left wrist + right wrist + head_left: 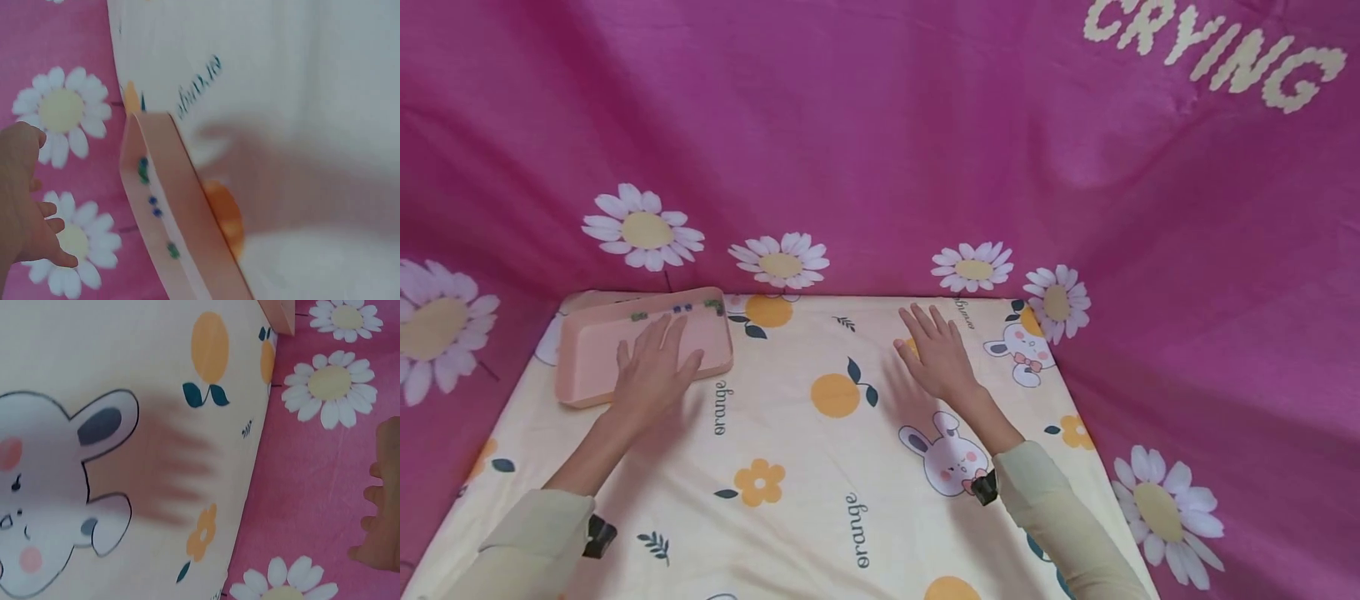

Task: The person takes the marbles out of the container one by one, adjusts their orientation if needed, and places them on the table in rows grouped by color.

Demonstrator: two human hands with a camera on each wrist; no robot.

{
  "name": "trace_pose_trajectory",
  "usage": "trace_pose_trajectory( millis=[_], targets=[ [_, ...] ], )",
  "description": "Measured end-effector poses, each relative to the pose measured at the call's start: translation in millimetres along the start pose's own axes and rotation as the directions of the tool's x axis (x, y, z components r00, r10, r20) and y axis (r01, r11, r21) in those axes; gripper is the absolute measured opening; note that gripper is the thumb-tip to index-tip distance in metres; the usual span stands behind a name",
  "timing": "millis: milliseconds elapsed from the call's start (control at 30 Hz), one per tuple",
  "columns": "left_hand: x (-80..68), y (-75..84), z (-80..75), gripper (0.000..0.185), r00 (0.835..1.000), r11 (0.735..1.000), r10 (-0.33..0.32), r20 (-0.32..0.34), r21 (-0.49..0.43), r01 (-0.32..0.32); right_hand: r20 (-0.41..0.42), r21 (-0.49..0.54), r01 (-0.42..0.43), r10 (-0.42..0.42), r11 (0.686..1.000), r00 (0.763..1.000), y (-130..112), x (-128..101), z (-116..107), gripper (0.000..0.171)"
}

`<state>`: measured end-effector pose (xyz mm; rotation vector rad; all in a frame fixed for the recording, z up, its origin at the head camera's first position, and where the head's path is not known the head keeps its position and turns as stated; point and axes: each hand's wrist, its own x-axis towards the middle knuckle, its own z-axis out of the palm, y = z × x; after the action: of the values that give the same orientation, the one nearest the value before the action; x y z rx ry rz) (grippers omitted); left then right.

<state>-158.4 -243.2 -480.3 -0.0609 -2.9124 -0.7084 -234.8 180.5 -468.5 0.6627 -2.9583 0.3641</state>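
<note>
A shallow pink tray (580, 354) lies at the back left of the table, with a few small dark bits along its far rim (682, 307). My left hand (655, 367) hovers over the tray with fingers straight and spread, holding nothing. The left wrist view shows the tray's rim (181, 212) and part of that hand (25, 200). My right hand (936, 350) is spread flat just above the yellow printed cloth (805, 467) at the back right, also holding nothing. Its shadow falls on the cloth (175, 469) in the right wrist view, with the fingers (381, 500) at the frame's edge.
A pink daisy-print sheet (880, 150) hangs behind and wraps both sides of the table. The cloth bears oranges, rabbits and the word "orange". The table's right edge (1090, 433) drops off close to my right arm.
</note>
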Motion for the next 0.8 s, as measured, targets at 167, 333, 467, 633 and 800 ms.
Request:
trace_pose_trajectory(
  millis=[167,333,467,633,800],
  targets=[
    [-11.1,-22.1,-7.0,0.065,0.998,0.998,-0.055,-0.006,-0.004,0.055,0.006,0.012,0.014,-0.014,1.0,1.0,-10,6,9,0.06],
    [-18.3,-41.2,-15.7,0.067,0.995,0.995,-0.1,-0.002,0.001,0.1,0.006,0.016,0.026,-0.026,1.0,1.0,-21,10,18,0.059],
    [-21.0,-56.6,-20.8,0.067,0.994,0.994,-0.107,-0.013,0.023,0.108,0.02,0.005,0.038,-0.038,0.999,0.999,-31,15,24,0.058],
    [-25.1,-71.0,-23.2,0.068,0.992,0.99,-0.128,-0.011,0.056,0.128,0.042,0.005,0.058,-0.058,0.998,0.997,-45,22,29,0.057],
    [-26.7,-82.0,-25.0,0.067,0.987,0.985,-0.159,0.009,0.063,0.158,0.05,0.011,0.078,-0.079,0.997,0.996,-59,27,34,0.057]
  ],
)
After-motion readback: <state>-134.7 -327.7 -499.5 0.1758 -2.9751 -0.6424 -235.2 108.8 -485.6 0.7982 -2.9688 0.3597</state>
